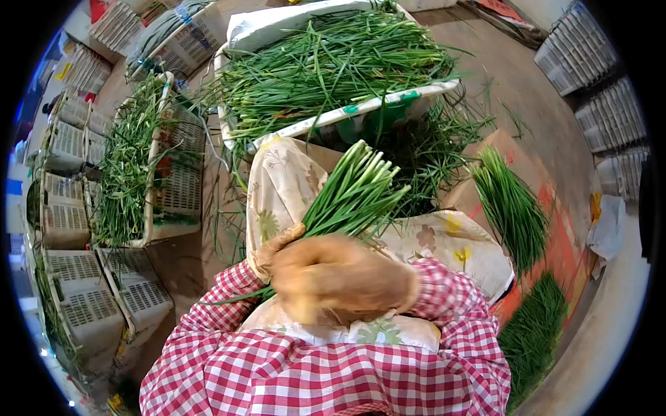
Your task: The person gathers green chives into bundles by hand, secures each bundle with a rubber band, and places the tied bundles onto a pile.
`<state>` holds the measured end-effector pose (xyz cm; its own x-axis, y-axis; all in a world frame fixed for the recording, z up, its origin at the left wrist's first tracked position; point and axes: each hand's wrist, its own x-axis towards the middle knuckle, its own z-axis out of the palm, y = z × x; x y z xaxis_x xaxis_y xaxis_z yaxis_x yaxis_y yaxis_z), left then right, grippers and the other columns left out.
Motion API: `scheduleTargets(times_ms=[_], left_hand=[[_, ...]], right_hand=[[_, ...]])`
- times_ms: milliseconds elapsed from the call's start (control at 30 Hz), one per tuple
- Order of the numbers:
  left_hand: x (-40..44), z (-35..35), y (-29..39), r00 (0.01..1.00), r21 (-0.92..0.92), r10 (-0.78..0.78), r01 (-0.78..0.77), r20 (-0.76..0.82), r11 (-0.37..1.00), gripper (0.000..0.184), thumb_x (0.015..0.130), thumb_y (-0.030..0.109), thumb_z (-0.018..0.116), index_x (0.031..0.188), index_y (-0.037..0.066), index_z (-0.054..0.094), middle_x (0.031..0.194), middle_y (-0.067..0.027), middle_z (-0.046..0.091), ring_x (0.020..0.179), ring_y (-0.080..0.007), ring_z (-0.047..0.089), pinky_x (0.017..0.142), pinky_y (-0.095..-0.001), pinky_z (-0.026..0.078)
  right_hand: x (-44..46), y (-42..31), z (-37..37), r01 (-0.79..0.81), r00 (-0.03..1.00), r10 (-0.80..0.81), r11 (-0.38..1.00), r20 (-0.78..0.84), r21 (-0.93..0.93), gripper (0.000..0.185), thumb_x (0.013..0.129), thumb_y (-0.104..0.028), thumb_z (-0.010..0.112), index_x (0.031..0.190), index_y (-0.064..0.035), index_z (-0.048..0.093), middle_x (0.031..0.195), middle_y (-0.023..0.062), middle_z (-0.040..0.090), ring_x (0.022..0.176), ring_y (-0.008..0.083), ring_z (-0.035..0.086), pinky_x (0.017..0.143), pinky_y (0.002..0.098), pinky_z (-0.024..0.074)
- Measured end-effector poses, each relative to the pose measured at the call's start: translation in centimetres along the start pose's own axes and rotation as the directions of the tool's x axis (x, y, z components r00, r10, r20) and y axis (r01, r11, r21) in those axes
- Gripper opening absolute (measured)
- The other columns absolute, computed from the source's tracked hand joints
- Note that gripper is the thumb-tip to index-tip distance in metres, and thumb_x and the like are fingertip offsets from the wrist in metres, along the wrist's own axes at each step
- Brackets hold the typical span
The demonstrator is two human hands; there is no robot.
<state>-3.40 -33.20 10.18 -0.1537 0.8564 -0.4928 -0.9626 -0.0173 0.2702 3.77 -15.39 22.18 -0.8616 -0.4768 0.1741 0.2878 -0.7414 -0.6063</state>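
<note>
A bunch of garlic chives (354, 187) is held over my lap, its pale cut ends pointing up and away. My left hand (276, 251) is closed around it lower down, partly covered by my other hand. My right hand (340, 274) passes in front of the bunch, smeared by motion, so its fingers cannot be made out. A few long green leaves stick out below, near my left sleeve. A patterned cloth (274, 187) covers my lap and knees.
Ahead stands a white crate (291, 132) heaped with loose chives (333, 66). Another crate (177, 166) with green trimmings is on the left, beside several more crates (67, 208). A bundle of chives (510, 208) and a darker green pile (534, 340) lie on the right. Stacked crates (576, 48) line the wall.
</note>
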Motion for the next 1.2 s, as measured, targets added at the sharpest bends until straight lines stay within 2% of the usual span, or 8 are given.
scheduleTargets(times_ms=[200, 267, 300, 367, 500, 767, 900, 1200], left_hand=[[-0.6, -0.3, 0.6, 0.992, 0.1, 0.128, -0.128, 0.009, 0.987, 0.069, 0.079, 0.035, 0.071, 0.133, 0.003, 0.042, 0.119, -0.0143, 0.058, 0.1, -0.0227, 0.062, 0.08, -0.0379, 0.056], [-1.3, -0.4, 0.6, 0.992, 0.123, 0.129, -0.128, 0.001, 0.984, 0.068, 0.079, 0.032, 0.071, 0.133, 0.002, 0.042, 0.119, -0.015, 0.058, 0.098, -0.0228, 0.063, 0.078, -0.0372, 0.056], [-1.7, -0.3, 0.6, 0.992, 0.149, 0.127, -0.124, -0.011, 0.981, 0.066, 0.079, 0.029, 0.07, 0.133, 0.002, 0.041, 0.118, -0.0158, 0.058, 0.097, -0.0228, 0.064, 0.076, -0.0364, 0.057], [-1.9, 0.1, 0.2, 0.979, 0.284, 0.203, -0.191, -0.01, 0.939, 0.063, 0.085, 0.026, 0.063, 0.136, 0.001, 0.037, 0.12, -0.0115, 0.057, 0.098, -0.0194, 0.062, 0.086, -0.0285, 0.05], [-2.2, 1.6, -0.2, 0.982, 0.332, 0.189, -0.172, -0.02, 0.928, 0.06, 0.085, 0.029, 0.062, 0.134, 0.0, 0.041, 0.121, -0.0082, 0.057, 0.103, -0.0152, 0.058, 0.092, -0.0297, 0.046], [-1.4, 0.9, -2.1, 0.881, 0.428, 0.386, -0.248, -0.273, 0.869, 0.032, 0.093, 0.032, 0.053, 0.105, 0.003, 0.059, 0.095, 0.0001, 0.057, 0.085, -0.0105, 0.052, 0.08, -0.0264, 0.044], [-1.4, -0.2, -2.0, 0.863, 0.73, 0.487, -0.25, -0.13, 0.637, 0.034, 0.093, 0.032, 0.051, 0.106, 0.001, 0.057, 0.091, 0.0005, 0.055, 0.083, -0.011, 0.048, 0.076, -0.0275, 0.041], [-1.8, 1.1, -1.6, 0.897, 0.864, 0.426, -0.119, -0.117, 0.489, 0.042, 0.094, 0.038, 0.048, 0.113, 0.002, 0.056, 0.095, -0.0022, 0.058, 0.086, -0.0116, 0.05, 0.079, -0.0279, 0.041]], right_hand=[[-5.7, -10.2, -4.2, 0.635, 0.639, -0.711, 0.703, -0.295, -0.319, 0.026, 0.092, -0.035, 0.051, 0.079, -0.0131, 0.047, 0.072, -0.0017, 0.04, 0.066, 0.0132, 0.043, 0.056, 0.032, 0.041], [-6.9, -12.5, -8.6, -0.128, 0.515, -0.766, 0.376, -0.386, -0.918, 0.017, 0.089, -0.019, 0.059, 0.097, -0.0037, 0.058, 0.092, 0.0051, 0.061, 0.074, 0.0116, 0.056, 0.062, 0.0262, 0.0479], [-5.9, -12.3, -9.5, -0.667, 0.402, -0.809, 0.063, -0.43, -0.742, 0.037, 0.089, -0.027, 0.06, 0.112, 0.0006, 0.053, 0.101, 0.0098, 0.064, 0.083, 0.0173, 0.061, 0.069, 0.0299, 0.0505], [-7.3, -11.2, -14.2, -0.867, 0.436, -0.72, -0.177, -0.54, -0.465, 0.089, 0.083, -0.058, 0.056, 0.142, -0.0006, 0.024, 0.128, 0.0226, 0.051, 0.117, 0.0333, 0.052, 0.094, 0.0408, 0.044], [-3.1, -7.6, -13.8, -0.341, 0.776, -0.196, 0.668, -0.599, -0.661, 0.095, 0.079, -0.057, 0.064, 0.141, 0.0042, 0.025, 0.138, 0.025, 0.04, 0.13, 0.0288, 0.039, 0.107, 0.0337, 0.0309], [-2.0, -5.7, -10.8, -0.159, 0.76, -0.227, 0.844, -0.609, -0.513, 0.042, 0.085, -0.017, 0.065, 0.121, 0.0008, 0.053, 0.091, 0.0046, 0.062, 0.083, 0.0093, 0.057, 0.073, 0.0227, 0.0476], [-2.9, -8.1, -14.4, 0.044, 0.427, -0.617, 0.744, -0.661, -0.667, 0.027, 0.091, -0.023, 0.059, 0.105, 0.0005, 0.061, 0.086, 0.0035, 0.063, 0.069, 0.0085, 0.056, 0.063, 0.0194, 0.0455], [-2.1, -5.3, -10.1, -0.287, 0.797, -0.544, 0.038, -0.261, -0.957, 0.017, 0.083, -0.021, 0.069, 0.084, -0.0047, 0.065, 0.074, 0.0041, 0.059, 0.067, 0.0148, 0.056, 0.06, 0.0284, 0.0454]])
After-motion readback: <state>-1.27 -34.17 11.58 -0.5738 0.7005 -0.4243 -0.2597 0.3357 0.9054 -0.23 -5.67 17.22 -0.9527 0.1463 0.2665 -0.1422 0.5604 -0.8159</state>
